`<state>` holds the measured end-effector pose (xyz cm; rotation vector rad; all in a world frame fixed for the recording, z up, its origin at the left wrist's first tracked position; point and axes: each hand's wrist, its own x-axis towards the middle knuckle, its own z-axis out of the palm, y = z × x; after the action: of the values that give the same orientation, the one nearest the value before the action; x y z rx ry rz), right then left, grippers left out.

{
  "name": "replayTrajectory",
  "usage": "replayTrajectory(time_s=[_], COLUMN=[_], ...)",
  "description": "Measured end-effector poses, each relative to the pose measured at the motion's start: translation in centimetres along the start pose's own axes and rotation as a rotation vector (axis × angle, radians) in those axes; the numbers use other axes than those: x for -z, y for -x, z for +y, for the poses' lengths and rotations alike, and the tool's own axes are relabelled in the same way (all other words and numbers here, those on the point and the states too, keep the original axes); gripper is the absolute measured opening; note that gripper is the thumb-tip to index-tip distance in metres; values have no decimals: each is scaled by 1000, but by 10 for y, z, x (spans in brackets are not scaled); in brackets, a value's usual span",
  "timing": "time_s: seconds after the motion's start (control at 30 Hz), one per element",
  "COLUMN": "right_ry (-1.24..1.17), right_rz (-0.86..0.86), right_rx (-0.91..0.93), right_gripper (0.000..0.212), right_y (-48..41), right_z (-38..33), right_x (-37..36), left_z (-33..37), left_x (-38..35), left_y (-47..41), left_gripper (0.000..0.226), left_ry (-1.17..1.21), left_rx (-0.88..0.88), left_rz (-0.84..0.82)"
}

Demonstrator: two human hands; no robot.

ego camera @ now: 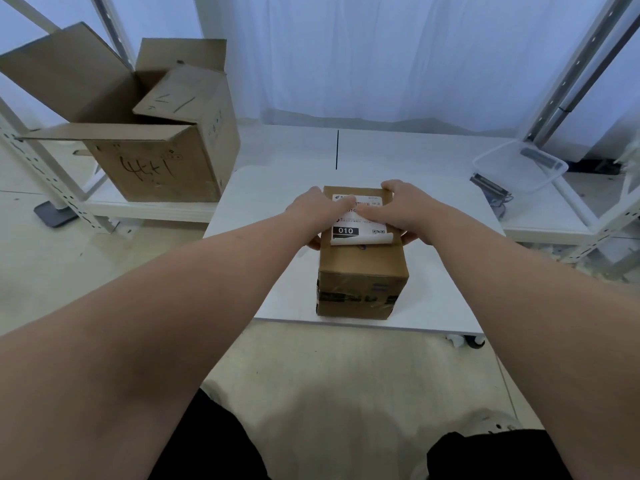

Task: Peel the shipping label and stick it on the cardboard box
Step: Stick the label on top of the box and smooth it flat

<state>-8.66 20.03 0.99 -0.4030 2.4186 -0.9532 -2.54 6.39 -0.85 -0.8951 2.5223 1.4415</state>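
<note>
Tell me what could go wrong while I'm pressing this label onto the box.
1. The near edge of the label curls up off the box; pressed down carelessly, it may crease or fail to stick.
2. The left hand and right hand both press the far part, so a wrinkle or bubble could get trapped further down.
3. The box stands close to the front edge of the table; a hard stroke toward you might slide it off.

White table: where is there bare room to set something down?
Bare tabletop lies left and right of the cardboard box, and behind it around the black line. Crowded: the box top, where left hand and right hand press the shipping label.
</note>
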Motion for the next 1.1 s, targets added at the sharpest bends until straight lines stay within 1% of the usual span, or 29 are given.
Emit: replayTrajectory(time_s=[0.1, 0.17, 0.3, 0.4, 0.47, 0.6, 0.7, 0.77, 0.83, 0.9, 0.93, 1.03, 1.1], right_ry=[113, 90, 13, 11, 31, -28, -30, -75, -95, -17, 36, 96, 169], right_rz=[17, 48, 118, 171, 208, 235, 215, 155, 49, -43, -59, -18, 11], right_rx=[39, 44, 36, 50, 62, 64, 71, 62, 51, 61, 74, 102, 118], right_gripper=[86, 80, 58, 47, 39, 24, 26, 30, 45, 63, 68, 71, 69], right_y=[-6, -13, -25, -32, -37, -39, -35, -32, -26, -20, -18, -16, -17], right_z=[3, 4, 6, 7, 8, 8, 10, 12, 12, 9, 7, 3, 1], right_x=[0, 1, 3, 4, 4, 3, 4, 6, 9, 9, 8, 4, 1], left_z=[3, 5, 9, 11, 10, 7, 5, 4, 5, 5, 4, -2, -6], left_x=[-2, -2, 0, 1, 2, 2, 5, 9, 11, 11, 11, 12, 12], left_y=[-5, -9, -20, -27, -31, -34, -31, -27, -22, -18, -16, -14, -12], left_gripper=[63, 64, 59, 55, 49, 31, 30, 34, 44, 56, 62, 76, 78], left_ry=[46, 57, 47, 79, 116, 154, 169, 160, 139, 67, 37, 48, 66], left_rx=[15, 10, -9, -12, -15, -37, -51, -47, -51, -83, -100, -132, -150], left_rz=[-23, -26, 7, -5, -17, -14, -37, -78, -115, -113, -110, -148, -182])
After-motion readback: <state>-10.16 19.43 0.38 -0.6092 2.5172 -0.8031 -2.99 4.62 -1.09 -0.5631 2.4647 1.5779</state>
